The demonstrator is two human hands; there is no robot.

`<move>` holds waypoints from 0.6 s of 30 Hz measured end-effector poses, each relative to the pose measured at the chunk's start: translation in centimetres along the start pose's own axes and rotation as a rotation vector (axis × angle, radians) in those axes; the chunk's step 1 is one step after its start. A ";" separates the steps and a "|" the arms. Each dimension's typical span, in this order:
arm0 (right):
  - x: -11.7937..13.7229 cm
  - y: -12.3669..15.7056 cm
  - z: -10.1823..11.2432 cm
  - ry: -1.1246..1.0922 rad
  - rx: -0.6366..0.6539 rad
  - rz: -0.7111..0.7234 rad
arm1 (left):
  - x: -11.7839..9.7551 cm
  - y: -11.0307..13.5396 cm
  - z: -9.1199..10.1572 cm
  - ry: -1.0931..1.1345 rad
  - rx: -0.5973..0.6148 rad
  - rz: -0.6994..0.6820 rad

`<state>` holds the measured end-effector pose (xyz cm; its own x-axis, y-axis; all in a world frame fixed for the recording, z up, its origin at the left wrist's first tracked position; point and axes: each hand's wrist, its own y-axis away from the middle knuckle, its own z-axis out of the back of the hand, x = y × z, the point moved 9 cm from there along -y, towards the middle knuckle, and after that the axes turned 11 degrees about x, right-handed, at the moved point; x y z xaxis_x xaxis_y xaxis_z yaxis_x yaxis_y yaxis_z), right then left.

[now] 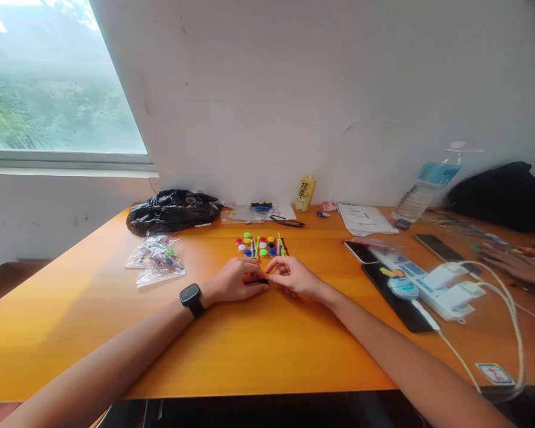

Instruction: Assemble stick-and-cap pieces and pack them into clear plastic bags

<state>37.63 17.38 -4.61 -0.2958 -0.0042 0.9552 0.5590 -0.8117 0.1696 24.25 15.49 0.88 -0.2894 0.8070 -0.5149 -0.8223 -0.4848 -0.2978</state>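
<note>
My left hand (239,280), with a dark watch (191,295) on its wrist, is closed on a thin black strip (255,282) just above the table. The fingers of my right hand (294,277) are bent into a pinch at the strip's right end. Exactly how its fingertips meet the strip is too small to tell. Right beyond both hands lie several round coloured button-like discs (242,247), in red, yellow, green, white, blue and black. Among them are thin coloured plastic strips (280,245).
Clear plastic bags (158,258) of small parts lie left, before a black plastic bag (173,211). Behind stand a yellow drink bottle (305,193) and black-framed glasses (288,222). On the right are phones (361,252), a power strip (421,285), cables, a water bottle (425,190) and another person's hand (512,261).
</note>
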 end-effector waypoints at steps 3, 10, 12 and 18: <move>-0.1 0.1 -0.3 0.043 0.104 -0.032 | -0.9 0.0 -0.2 0.019 0.015 -0.034; 0.4 0.2 -0.2 0.065 0.110 -0.027 | -1.0 -0.3 -0.2 -0.009 0.066 -0.045; 0.5 0.2 -0.3 0.053 0.102 -0.022 | -1.0 -0.4 -0.1 -0.025 0.069 -0.048; 0.4 0.3 -0.5 0.004 0.102 -0.039 | -0.8 -0.4 -0.5 -0.012 0.078 -0.035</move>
<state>37.28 16.85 -4.28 -0.3218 0.0235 0.9465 0.6233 -0.7473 0.2305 25.06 14.86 1.06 -0.2652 0.8273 -0.4952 -0.8678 -0.4286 -0.2514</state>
